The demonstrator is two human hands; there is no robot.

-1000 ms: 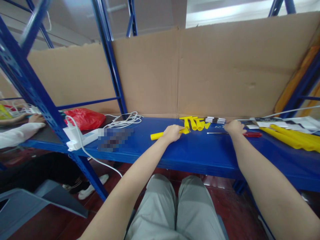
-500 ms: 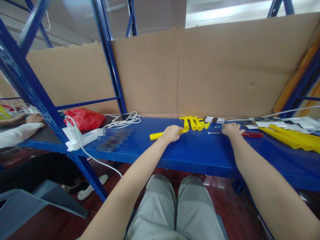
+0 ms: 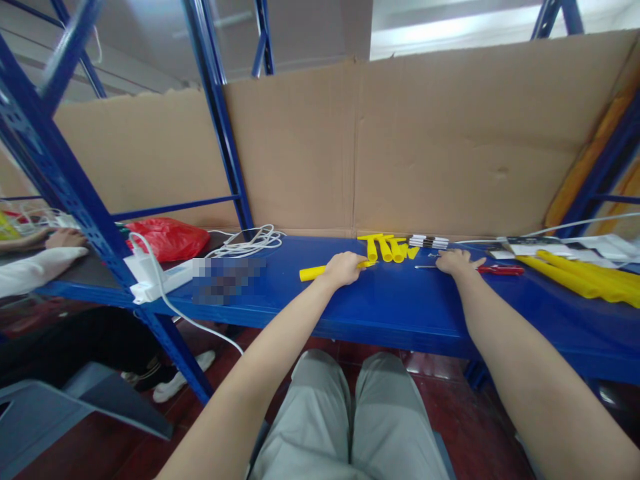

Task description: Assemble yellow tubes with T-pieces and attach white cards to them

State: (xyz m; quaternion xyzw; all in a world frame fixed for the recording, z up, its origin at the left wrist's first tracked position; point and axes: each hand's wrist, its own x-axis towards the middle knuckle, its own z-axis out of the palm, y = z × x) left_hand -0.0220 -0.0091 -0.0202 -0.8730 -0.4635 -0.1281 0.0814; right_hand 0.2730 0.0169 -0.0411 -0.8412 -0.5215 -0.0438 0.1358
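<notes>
My left hand (image 3: 344, 269) is closed around a yellow tube-shaped piece (image 3: 312, 273). The wide end sticks out to the left of the fist, and a narrow yellow tip shows at the right. My right hand (image 3: 456, 261) rests low over the blue tabletop with its fingers apart. Beneath it lies a screwdriver (image 3: 503, 270); the red handle shows to the right and the metal shaft to the left. Tiny metal bits (image 3: 433, 255), too small to name, lie by the right fingertips. Several yellow T-shaped pieces (image 3: 386, 248) lie between the hands, farther back.
A stack of black-and-white pieces (image 3: 429, 242) lies near the cardboard wall (image 3: 450, 147). Long yellow sheeting (image 3: 580, 277) and papers (image 3: 545, 247) are at right. A white power strip (image 3: 173, 277), coiled cable (image 3: 257, 241) and red bag (image 3: 173, 240) are at left. Another person's arm (image 3: 43, 263) shows far left.
My right hand has shifted slightly left along the screwdriver, and its fingers look more spread. My left hand stays in place with the yellow piece.
</notes>
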